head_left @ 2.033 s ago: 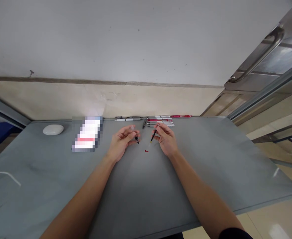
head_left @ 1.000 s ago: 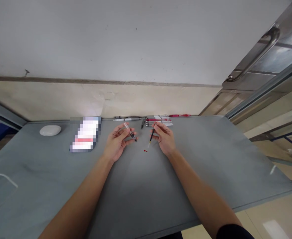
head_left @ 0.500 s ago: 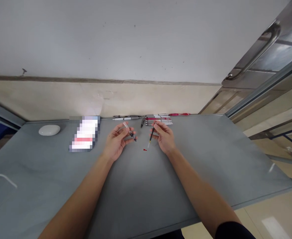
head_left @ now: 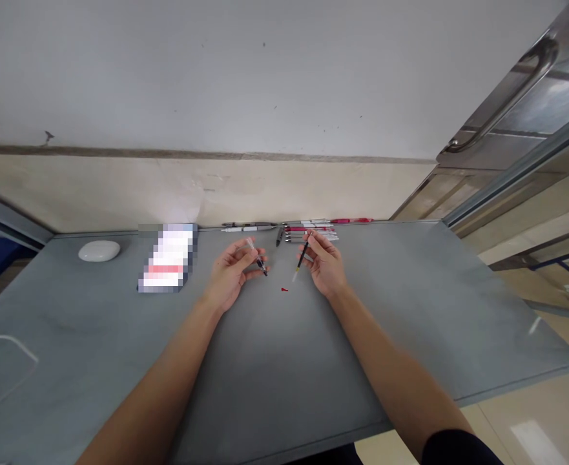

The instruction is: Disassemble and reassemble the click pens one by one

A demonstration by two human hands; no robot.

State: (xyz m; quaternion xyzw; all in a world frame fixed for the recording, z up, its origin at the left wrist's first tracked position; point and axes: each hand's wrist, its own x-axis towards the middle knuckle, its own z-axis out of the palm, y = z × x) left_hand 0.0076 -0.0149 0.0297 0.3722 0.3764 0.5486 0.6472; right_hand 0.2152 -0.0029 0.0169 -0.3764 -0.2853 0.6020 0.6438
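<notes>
My left hand (head_left: 230,274) holds a clear pen barrel (head_left: 257,256) with a dark tip, slanted down to the right. My right hand (head_left: 325,266) pinches a thin black pen refill (head_left: 301,258) whose pale tip points down at the grey table (head_left: 274,361). The two parts are a short gap apart. A tiny red piece (head_left: 284,289) lies on the table between and just below the hands.
A row of several pens (head_left: 308,230), white, red and black, lies along the table's back edge by the wall. A blurred-out flat pack (head_left: 168,266) and a white oval object (head_left: 99,250) sit at the back left. A white cable (head_left: 8,349) curls at the left. A metal door stands at the right.
Both hands stayed near the middle of the table. The left hand turned the barrel upward and outward from its fingers; the right hand kept the refill and shifted slightly.
</notes>
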